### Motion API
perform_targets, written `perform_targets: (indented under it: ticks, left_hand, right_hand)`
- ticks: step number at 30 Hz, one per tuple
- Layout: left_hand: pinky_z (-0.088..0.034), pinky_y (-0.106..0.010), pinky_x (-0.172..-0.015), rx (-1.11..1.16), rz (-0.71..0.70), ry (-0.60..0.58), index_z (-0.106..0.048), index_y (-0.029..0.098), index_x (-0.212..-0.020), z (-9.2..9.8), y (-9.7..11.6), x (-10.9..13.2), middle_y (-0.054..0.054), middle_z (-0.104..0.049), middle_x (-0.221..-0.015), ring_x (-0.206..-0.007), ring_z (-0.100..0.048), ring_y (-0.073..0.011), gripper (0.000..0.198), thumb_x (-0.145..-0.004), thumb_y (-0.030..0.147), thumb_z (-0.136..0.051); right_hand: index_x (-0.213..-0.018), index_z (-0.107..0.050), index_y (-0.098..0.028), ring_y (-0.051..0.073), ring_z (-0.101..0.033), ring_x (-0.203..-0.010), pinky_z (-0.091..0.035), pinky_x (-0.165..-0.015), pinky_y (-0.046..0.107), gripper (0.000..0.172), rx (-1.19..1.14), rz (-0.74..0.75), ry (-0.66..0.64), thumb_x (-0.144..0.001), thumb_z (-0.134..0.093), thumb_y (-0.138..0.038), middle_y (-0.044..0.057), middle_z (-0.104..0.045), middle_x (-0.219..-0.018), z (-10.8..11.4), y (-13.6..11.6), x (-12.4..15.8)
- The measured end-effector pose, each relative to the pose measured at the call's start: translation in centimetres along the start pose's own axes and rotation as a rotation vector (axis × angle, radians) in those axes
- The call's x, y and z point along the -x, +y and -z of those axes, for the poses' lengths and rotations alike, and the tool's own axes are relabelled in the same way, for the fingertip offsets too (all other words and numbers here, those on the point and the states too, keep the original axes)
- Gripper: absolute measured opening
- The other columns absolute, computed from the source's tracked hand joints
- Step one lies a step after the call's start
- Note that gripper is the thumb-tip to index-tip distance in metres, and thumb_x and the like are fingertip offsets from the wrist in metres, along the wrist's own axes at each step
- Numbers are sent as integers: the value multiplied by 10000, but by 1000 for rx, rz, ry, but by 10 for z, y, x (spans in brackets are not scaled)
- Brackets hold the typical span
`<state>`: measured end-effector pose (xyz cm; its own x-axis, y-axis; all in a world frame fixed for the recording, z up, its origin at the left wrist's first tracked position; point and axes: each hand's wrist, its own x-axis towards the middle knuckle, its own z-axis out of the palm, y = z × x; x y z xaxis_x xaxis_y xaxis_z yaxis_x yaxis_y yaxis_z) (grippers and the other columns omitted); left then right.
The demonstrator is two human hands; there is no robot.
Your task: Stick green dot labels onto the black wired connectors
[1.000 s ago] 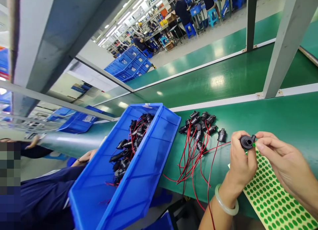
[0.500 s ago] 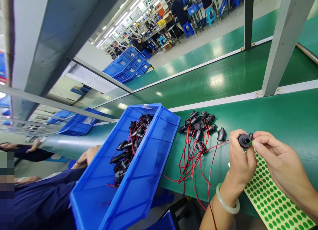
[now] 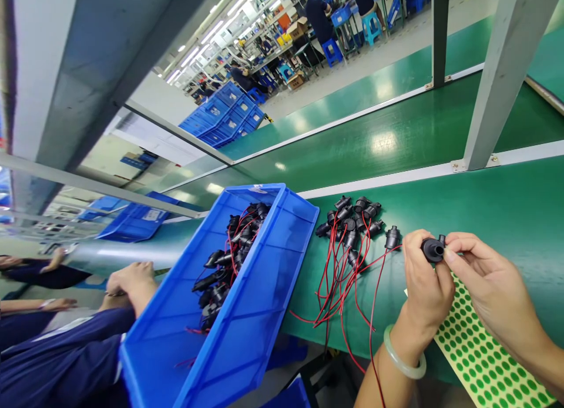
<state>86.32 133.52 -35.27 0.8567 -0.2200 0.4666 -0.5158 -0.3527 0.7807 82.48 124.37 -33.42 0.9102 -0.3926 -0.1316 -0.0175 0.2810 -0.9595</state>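
Note:
My left hand (image 3: 426, 278), a pale bangle on its wrist, is closed around a small black pump (image 3: 432, 250) with its round nozzle side turned to me. The thumb and forefinger of my right hand (image 3: 489, 273) are pinched against the right edge of that pump, by its short side spout. No green dot shows between those fingertips; they hide that spot. Below both hands lies a pale yellow sheet of green round stickers (image 3: 493, 361), partly covered by my hands. Left of them, a loose pile of black pumps (image 3: 351, 226) with red wires (image 3: 339, 284) rests on the green bench.
A blue bin (image 3: 282, 267) holding more black pumps stands tilted in view on the left. A co-worker's hands (image 3: 132, 281) are beyond it. Grey metal posts (image 3: 502, 84) rise behind the green bench (image 3: 520, 214). Stacked blue bins (image 3: 224, 117) stand farther back.
A green dot seen at my right fingertips is now out of sight, with the fingers pressed to the pump's edge. The co-worker's hands behind the bin have moved left, more into view.

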Motion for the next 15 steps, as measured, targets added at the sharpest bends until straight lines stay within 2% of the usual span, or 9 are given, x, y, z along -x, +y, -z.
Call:
perform_targets:
  ticks: [3, 5, 10, 15]
  left_hand:
    - [-505, -390, -878, 37, 9, -6, -417, 198, -1211, 0, 1, 0, -99, -537, -1096, -1006, -549, -212, 367, -873, 66, -473]
    - [-499, -371, -874, 111, 37, -28, -425, 199, -1195, 2, 3, -2, -92, -541, -1089, -994, -554, -200, 331, -890, 76, -464]
    - [-468, -303, -803, 316, 184, -121, -466, 200, -1133, 7, 11, -7, -54, -548, -1007, -890, -547, -154, 170, -967, 209, -504]
    - [-450, -295, -764, 381, 233, -162, -465, 203, -1121, 7, 9, -7, -42, -532, -973, -837, -513, -147, 182, -971, 284, -527]
  right_hand:
    - [-1030, -620, -277, 159, -591, -991, -538, -803, 228, 287, -99, -111, -50, -833, -749, -442, 23, -611, -1059, 2, -1, -4]
    - [-1029, -612, -278, 153, -591, -981, -539, -796, 213, 311, -152, -152, -104, -815, -767, -443, 17, -612, -1045, 5, -3, -6]
    - [-1015, -625, -259, 166, -591, -1082, -532, -922, 231, 260, -183, -127, -208, -853, -726, -436, 34, -604, -1144, 15, -9, -8]
    - [-1018, -615, -248, 200, -590, -1118, -555, -925, 278, 250, -127, -99, -207, -867, -710, -424, 62, -604, -1183, 19, -9, -7]
